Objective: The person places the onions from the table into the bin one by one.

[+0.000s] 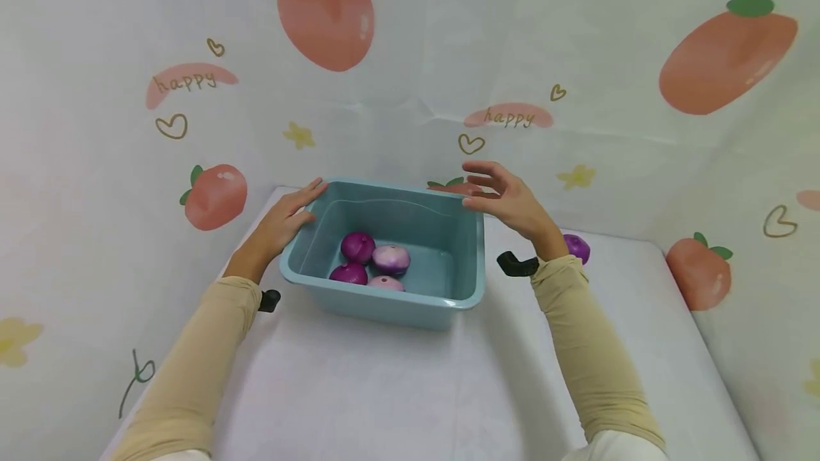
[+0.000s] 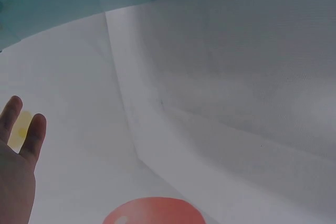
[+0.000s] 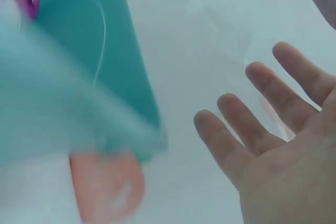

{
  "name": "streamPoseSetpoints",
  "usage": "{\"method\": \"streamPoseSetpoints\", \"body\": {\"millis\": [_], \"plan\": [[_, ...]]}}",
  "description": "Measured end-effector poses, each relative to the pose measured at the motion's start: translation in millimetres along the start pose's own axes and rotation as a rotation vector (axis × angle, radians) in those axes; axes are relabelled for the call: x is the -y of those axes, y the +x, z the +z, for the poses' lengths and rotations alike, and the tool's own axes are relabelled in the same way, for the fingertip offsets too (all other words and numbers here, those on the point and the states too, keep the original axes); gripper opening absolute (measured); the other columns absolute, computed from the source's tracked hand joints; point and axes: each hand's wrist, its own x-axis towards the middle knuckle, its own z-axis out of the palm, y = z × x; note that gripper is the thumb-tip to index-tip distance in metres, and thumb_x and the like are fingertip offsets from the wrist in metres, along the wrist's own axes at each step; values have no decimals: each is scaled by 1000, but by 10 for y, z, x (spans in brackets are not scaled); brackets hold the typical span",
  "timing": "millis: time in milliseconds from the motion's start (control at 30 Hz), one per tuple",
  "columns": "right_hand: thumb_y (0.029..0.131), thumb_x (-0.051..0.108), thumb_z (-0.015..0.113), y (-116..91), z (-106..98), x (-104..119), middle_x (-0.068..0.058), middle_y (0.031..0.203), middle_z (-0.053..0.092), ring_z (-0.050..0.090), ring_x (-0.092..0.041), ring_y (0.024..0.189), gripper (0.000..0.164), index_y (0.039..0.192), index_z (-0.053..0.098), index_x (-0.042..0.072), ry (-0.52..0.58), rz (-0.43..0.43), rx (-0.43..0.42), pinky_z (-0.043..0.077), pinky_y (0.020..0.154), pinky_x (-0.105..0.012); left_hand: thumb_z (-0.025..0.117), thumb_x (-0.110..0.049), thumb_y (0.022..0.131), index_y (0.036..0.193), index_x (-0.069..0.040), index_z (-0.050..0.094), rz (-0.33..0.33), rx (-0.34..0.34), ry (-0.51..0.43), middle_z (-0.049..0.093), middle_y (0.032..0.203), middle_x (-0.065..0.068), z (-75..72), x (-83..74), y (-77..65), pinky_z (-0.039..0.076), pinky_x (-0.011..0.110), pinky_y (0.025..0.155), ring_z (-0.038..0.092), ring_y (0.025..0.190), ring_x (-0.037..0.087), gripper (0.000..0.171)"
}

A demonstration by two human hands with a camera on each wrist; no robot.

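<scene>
A blue-green plastic basin (image 1: 391, 308) stands on the white-covered table with several round, onion-like vegetables inside. Two are deep purple, one of them a purple onion (image 1: 357, 247); others are paler, such as a pink-white onion (image 1: 391, 259). My left hand (image 1: 282, 223) is at the basin's left rim, its fingers extended; whether it touches is hard to tell. In the left wrist view, the left hand (image 2: 18, 166) has two straight digits showing. Beside the back right corner, my right hand (image 1: 509, 198) has spread fingers. The right wrist view shows the right hand (image 3: 283, 129) apart from the basin, holding nothing.
Another purple onion (image 1: 576, 249) lies on the table to the right, partly behind the right forearm. A fruit-printed white sheet (image 1: 397, 119) hangs behind and at both sides. The white tabletop (image 1: 359, 390) extends in front of the basin. Black mounts (image 1: 517, 264) sit at both wrists.
</scene>
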Motion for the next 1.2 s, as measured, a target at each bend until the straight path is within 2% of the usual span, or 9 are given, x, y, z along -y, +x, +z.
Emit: {"method": "streamPoseSetpoints", "body": {"millis": [133, 200, 367, 533, 767, 1033, 1200], "plan": [[92, 18, 74, -177, -246, -186, -8, 158, 45, 44, -32, 147, 65, 151, 46, 14, -87, 33, -94, 42, 117, -54, 42, -22, 101, 161, -34, 29, -12, -3, 5, 21, 172, -4, -27, -18, -1, 19, 76, 119, 20, 158, 41, 63], [92, 21, 75, -287, -366, -285, -9, 159, 43, 42, -34, 149, 66, 151, 45, 15, -144, 86, -124, 39, 119, -54, 41, -21, 101, 161, -34, 30, -16, 2, 4, 21, 172, -4, -28, -23, 2, 18, 76, 119, 20, 158, 40, 63], [89, 35, 78, -546, -629, -556, -13, 163, 38, 36, -40, 150, 76, 153, 42, 16, -294, 234, -138, 35, 121, -58, 41, -19, 101, 160, -34, 31, -21, 9, -16, 21, 172, -6, -24, -31, 4, 18, 75, 120, 19, 158, 39, 62], [86, 43, 79, -701, -803, -877, -22, 163, 33, 30, -47, 150, 88, 155, 38, 7, -443, 290, -156, 31, 119, -64, 41, -20, 102, 160, -36, 31, -15, 8, -24, 21, 172, -7, -31, -21, -2, 18, 75, 120, 19, 158, 39, 61], [81, 43, 82, -787, -850, -1300, -31, 166, 20, 12, -58, 152, 98, 156, 34, 2, -543, 303, -226, 14, 120, -72, 42, -23, 102, 160, -37, 29, -24, 4, -10, 21, 172, -5, -43, 36, -49, 18, 76, 119, 19, 158, 40, 61], [77, 57, 82, -938, -847, -1508, -32, 167, 4, 7, -62, 148, 114, 162, 24, 8, -662, 419, -240, 23, 110, -81, 41, -23, 102, 160, -39, 29, -32, 7, -17, 20, 172, -9, -24, 21, -38, 18, 77, 118, 19, 158, 39, 62], [77, 63, 79, -1007, -870, -1584, -34, 167, -2, 9, -65, 146, 120, 163, 16, 7, -668, 501, -189, 26, 107, -82, 42, -23, 102, 159, -41, 29, -32, 1, -22, 20, 172, -10, 4, 19, -22, 18, 76, 119, 20, 158, 38, 62]]}}
